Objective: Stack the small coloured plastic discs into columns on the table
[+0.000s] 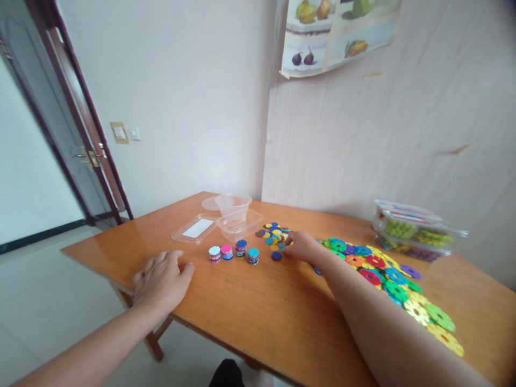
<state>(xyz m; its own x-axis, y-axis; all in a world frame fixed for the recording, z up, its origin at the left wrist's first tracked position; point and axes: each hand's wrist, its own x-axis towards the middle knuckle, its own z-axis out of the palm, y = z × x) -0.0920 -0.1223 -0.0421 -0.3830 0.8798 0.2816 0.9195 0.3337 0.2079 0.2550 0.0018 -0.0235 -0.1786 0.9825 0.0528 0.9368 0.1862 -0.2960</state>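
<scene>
My left hand [162,280] lies on the table near its front left edge, palm down with its fingers loosely spread, holding nothing. Over the right side of a loose pile of small notched discs [274,234], my right hand [300,247] reaches down with fingers drawn together. What its fingertips grip is hidden. A small dark blue disc stack [276,256] sits just left of those fingertips. Between the hands stand several short stacks of discs, among them a white-topped stack [215,254], a pink-topped stack [227,252], a dark-blue-topped stack [241,248] and a light-blue-topped stack [253,256].
Large flower-shaped discs [397,290] are heaped beneath and beyond my right forearm. At the back stand a clear plastic tub [237,223], a round cup [233,203] and a flat lid [195,228]. Filled clear boxes [417,231] are stacked at the far right, near the wall.
</scene>
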